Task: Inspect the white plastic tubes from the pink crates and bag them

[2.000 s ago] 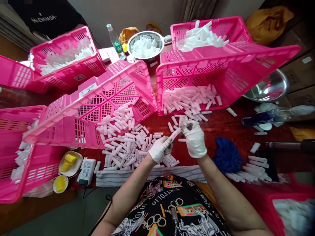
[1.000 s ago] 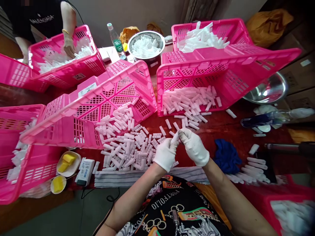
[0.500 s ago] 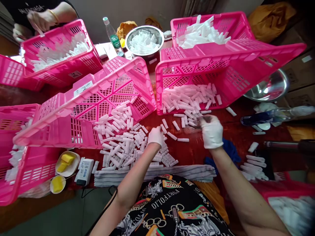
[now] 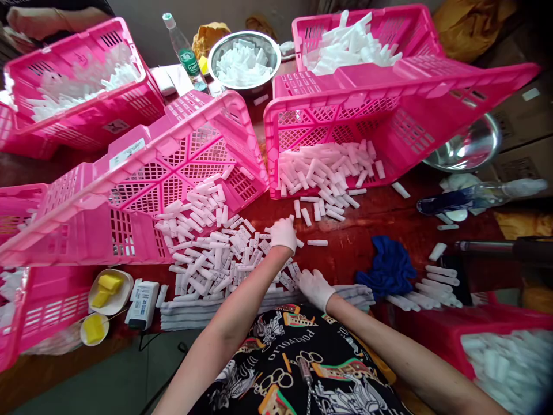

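My left hand [image 4: 284, 235], in a white glove, is over the upper right part of a pile of short white plastic tubes [image 4: 220, 253]. Its fingers are curled closed, and a small white end shows beside the fingertips; what they hold is hidden. Lower down, my right hand [image 4: 316, 288], also gloved, rests at the pile's right edge by the striped towel [image 4: 199, 316]. Its fingers stretch towards the nearest tubes, a little apart. A few loose tubes [image 4: 317, 242] lie to the right of my left hand.
Two tipped pink crates, left [image 4: 142, 225] and right [image 4: 389, 127], spill tubes onto the red table. A blue cloth [image 4: 386, 268], a bottle of dark liquid [image 4: 453, 199], a steel bowl [image 4: 218, 63] and a white box [image 4: 142, 305] stand around. Another person's arm [image 4: 52, 20] is at upper left.
My right hand has left the tubes by the right crate and come down left to the pile's edge, uncovering the blue cloth. My left hand has shifted slightly right. The view has turned a little.
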`<control>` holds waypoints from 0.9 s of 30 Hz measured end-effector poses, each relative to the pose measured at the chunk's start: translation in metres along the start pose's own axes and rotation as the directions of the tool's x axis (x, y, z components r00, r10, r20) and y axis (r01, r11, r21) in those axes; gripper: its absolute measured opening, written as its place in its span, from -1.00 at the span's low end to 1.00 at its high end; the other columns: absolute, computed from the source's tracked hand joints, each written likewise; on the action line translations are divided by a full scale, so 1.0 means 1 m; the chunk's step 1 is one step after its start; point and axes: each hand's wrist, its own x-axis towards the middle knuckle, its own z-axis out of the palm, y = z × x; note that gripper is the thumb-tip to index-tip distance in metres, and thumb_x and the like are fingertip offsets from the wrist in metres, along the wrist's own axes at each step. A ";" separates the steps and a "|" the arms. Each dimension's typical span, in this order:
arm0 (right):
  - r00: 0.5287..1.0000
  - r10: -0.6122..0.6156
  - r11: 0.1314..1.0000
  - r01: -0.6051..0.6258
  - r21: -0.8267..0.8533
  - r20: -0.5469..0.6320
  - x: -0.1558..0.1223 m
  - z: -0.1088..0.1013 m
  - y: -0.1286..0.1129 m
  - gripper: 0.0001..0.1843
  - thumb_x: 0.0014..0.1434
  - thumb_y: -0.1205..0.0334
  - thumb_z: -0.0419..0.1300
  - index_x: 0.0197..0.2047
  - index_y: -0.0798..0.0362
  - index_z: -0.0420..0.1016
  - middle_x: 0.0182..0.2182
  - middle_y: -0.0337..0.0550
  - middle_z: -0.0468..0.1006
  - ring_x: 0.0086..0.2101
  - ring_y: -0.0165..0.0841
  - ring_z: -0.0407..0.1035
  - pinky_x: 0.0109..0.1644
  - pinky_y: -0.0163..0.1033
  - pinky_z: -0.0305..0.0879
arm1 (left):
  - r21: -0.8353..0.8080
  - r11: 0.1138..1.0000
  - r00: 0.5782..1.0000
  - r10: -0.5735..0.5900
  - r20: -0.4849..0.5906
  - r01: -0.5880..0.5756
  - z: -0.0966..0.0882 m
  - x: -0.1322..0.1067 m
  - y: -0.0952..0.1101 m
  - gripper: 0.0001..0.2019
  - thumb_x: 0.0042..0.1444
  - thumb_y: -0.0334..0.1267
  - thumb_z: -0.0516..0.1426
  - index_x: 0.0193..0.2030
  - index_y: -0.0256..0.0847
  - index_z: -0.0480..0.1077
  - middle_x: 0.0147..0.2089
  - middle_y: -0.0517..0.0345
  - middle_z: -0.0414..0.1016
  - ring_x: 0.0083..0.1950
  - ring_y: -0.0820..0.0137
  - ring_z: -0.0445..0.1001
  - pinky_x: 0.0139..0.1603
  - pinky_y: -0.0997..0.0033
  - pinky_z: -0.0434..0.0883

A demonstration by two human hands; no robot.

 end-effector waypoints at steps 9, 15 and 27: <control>0.977 0.195 0.968 -0.178 0.175 -0.083 -0.013 0.002 0.006 -0.70 0.13 0.35 0.04 -0.07 0.21 0.41 -0.15 0.18 0.49 -0.14 -0.12 0.37 -0.17 -0.14 0.26 | -0.199 0.921 0.919 0.367 0.148 -0.335 0.051 -0.018 0.058 -0.78 0.21 -0.34 -0.02 -0.07 -0.27 0.37 -0.11 -0.19 0.42 -0.03 0.11 0.45 0.00 0.04 0.33; 0.708 0.656 0.501 -0.148 0.853 -0.263 -0.034 -0.058 0.034 -0.66 0.22 0.09 0.03 0.02 0.01 0.28 -0.33 -0.12 0.54 -0.39 -0.34 0.46 -0.32 -0.28 0.33 | -0.787 0.618 0.977 0.169 0.130 -0.002 0.013 -0.027 0.034 -0.47 0.15 -0.38 0.04 0.26 -0.31 0.01 -0.20 -0.04 0.47 -0.29 0.39 0.50 -0.17 0.32 0.41; 0.341 0.862 0.211 0.433 0.876 -0.376 -0.011 -0.160 0.039 -0.68 0.02 0.02 0.27 -0.33 0.05 0.29 -0.53 -0.34 0.40 -0.59 -0.47 0.31 -0.50 -0.33 0.30 | -0.973 -0.186 0.987 0.104 0.119 0.137 -0.042 -0.106 0.018 -0.64 0.03 -0.28 0.23 -0.05 -0.34 0.30 -0.36 0.11 0.47 -0.39 0.51 0.47 -0.30 0.51 0.40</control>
